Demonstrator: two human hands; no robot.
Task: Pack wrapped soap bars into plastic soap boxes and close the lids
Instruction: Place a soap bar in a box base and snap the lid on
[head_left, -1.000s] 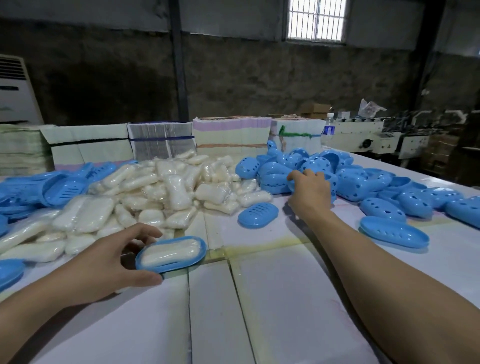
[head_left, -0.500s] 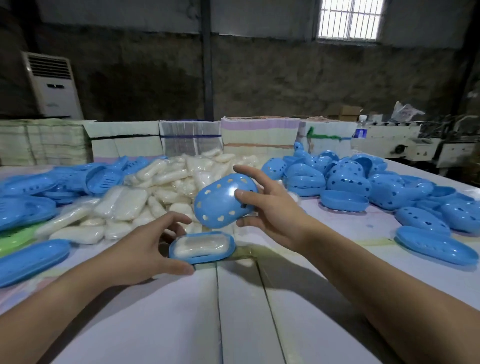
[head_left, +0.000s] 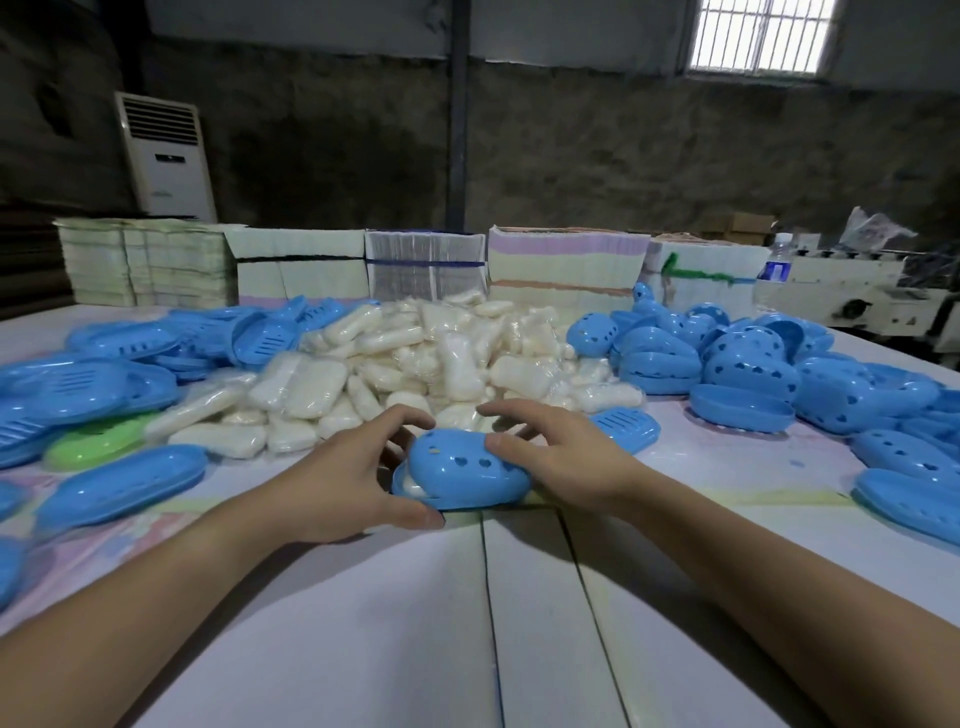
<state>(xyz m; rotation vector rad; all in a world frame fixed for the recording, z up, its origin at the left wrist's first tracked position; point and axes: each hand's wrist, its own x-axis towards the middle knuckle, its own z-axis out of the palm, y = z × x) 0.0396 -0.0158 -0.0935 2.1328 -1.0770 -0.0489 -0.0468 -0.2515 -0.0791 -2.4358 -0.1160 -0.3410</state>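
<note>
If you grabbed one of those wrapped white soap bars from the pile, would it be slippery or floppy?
Probably slippery: each soap bar sits in glossy clear film that catches the light. Likely stiff rather than floppy, since the bars keep their block shape even when heaped at angles. It should not roll; the flat faces would let it slide down the pile instead.

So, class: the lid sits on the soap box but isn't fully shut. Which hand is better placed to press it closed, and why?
The right hand. Its thumb already rests on the lid, while the left hand grips the box base, steadying it; the soap shows through a gap on the left.
</note>
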